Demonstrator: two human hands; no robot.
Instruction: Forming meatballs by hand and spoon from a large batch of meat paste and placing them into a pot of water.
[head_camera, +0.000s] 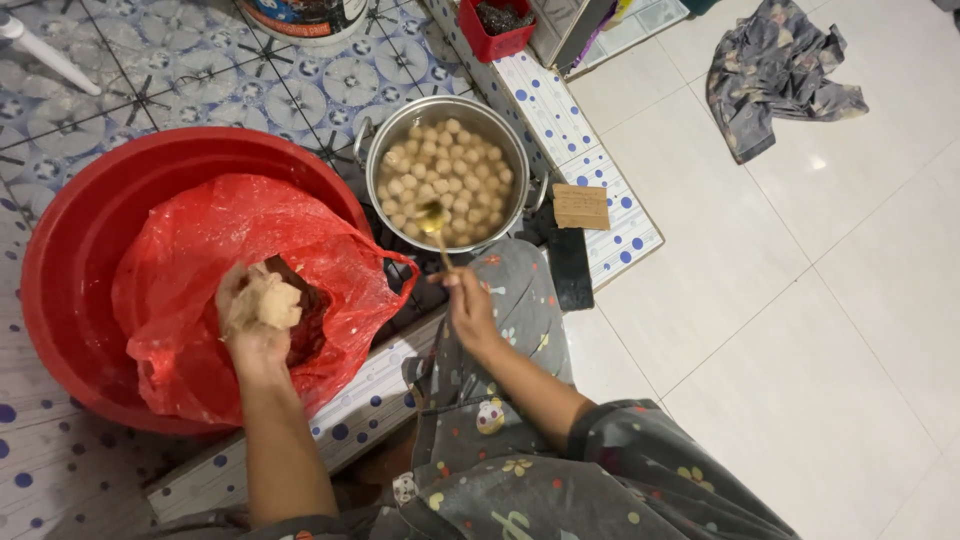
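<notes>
Location: home kitchen floor area. Indicators: patterned blue-grey floor tiles (150, 70), round steel cooking pot of pale dough balls (446, 172), large red plastic basin (60, 250), crumpled grey floral cloth (775, 70) on white tiles.

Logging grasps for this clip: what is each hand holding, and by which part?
The left hand squeezes a lump of pale dough in its fist, over the red bag. The right hand holds a spoon by its handle end, bowl over the pot.
</notes>
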